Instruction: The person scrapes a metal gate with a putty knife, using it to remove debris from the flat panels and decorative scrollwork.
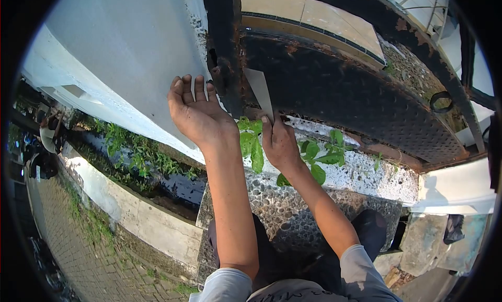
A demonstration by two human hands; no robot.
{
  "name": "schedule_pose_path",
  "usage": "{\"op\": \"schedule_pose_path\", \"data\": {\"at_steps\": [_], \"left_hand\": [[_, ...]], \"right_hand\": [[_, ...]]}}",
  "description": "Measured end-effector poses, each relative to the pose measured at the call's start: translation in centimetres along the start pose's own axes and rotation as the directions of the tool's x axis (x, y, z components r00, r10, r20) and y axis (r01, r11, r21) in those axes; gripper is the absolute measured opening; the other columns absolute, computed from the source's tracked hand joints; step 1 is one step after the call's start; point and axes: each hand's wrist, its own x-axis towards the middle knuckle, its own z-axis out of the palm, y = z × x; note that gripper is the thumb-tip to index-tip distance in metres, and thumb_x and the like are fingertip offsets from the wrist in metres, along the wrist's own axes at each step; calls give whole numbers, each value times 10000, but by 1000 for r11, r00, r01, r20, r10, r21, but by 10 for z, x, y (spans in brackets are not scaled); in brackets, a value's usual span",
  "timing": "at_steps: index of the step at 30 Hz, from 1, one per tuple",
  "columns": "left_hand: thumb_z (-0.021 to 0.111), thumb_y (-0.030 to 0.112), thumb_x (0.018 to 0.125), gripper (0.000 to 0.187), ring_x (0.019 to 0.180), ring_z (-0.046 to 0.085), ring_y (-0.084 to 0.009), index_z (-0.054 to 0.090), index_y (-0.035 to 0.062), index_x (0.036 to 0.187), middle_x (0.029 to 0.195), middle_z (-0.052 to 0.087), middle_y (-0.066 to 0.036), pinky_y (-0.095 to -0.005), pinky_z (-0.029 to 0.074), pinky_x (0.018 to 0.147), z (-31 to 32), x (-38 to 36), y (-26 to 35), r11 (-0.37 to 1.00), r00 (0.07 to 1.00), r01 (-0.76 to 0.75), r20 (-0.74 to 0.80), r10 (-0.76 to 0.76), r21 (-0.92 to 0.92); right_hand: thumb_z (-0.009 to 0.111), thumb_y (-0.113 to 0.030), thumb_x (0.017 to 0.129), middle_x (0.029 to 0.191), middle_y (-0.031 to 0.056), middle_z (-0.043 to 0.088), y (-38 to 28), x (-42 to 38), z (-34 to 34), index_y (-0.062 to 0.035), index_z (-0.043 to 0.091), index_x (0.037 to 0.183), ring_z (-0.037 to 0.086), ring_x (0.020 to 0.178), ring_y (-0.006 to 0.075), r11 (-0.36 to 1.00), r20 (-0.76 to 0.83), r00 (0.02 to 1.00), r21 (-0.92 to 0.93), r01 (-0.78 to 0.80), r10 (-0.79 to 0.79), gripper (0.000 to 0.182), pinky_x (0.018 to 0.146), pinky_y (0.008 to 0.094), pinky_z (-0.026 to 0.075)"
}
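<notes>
My right hand is closed around a putty knife. Its flat metal blade points up and widens toward its far end, which overlaps the lower left corner of the black metal gate. The handle is hidden in my fingers. My left hand is raised with the palm up and fingers apart, slightly bent, holding nothing. Its fingertips are close to the gate's rusty hinge side and the white wall. Green leafy plants grow below the gate, around my right hand.
A pebbled step lies below me, with a white ledge along the gate's foot. To the left run a ditch with weeds, a low concrete curb and a paved road. Another person is at far left.
</notes>
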Motion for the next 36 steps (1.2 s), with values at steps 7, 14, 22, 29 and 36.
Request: {"op": "schedule_pose_path", "data": {"at_steps": [7, 14, 22, 29, 36], "left_hand": [[488, 208, 896, 224, 901, 512, -204, 497, 56, 1060, 998, 509, -58, -360, 424, 804, 1, 0, 6, 999, 1000, -14, -15, 14, -31], [479, 212, 910, 221, 911, 507, -211, 497, 54, 1062, 1000, 508, -65, -358, 424, 808, 5, -6, 2, 1000, 1000, 3, -11, -3, -20], [478, 208, 929, 321, 984, 515, -205, 496, 8, 1179, 1072, 527, -74, -343, 420, 851, 5, -3, -9, 985, 994, -29, 109, 11, 172], [572, 140, 912, 257, 978, 534, -147, 571, 10, 1133, 1088, 577, -77, -299, 426, 847, 5, -18, -48, 698, 850, -437, 514, 115, 567], [609, 112, 880, 315, 1149, 477, -267, 563, 33, 1181, 1240, 493, -131, -399, 396, 963, 26, -54, -55, 307, 519, -844, 814, 259, 440]], "right_hand": [[448, -193, 981, 583, 179, 563, 22, -36, -6, 8, 549, 1035, 571, 546, 375, 989, 107, 983, 3, -148, 147, 232, 540, 456, 418], [439, -228, 981, 620, 193, 576, 26, -10, 16, 8, 559, 974, 564, 585, 403, 996, 19, 999, -91, -25, 27, 265, 580, 488, 432], [419, -340, 1011, 564, 51, 482, 12, -85, -62, -37, 600, 1091, 483, 511, 134, 961, 408, 878, 5, -277, 250, 362, 506, 353, 380], [436, -303, 1012, 570, 45, 477, 28, -105, -108, -65, 560, 1185, 453, 480, 130, 948, 341, 891, 0, -319, 300, 319, 489, 359, 370], [484, -281, 979, 486, 103, 493, 29, -120, -136, 1, 513, 1068, 513, 414, 234, 970, 206, 954, 57, -236, 219, 298, 435, 398, 357]]}}
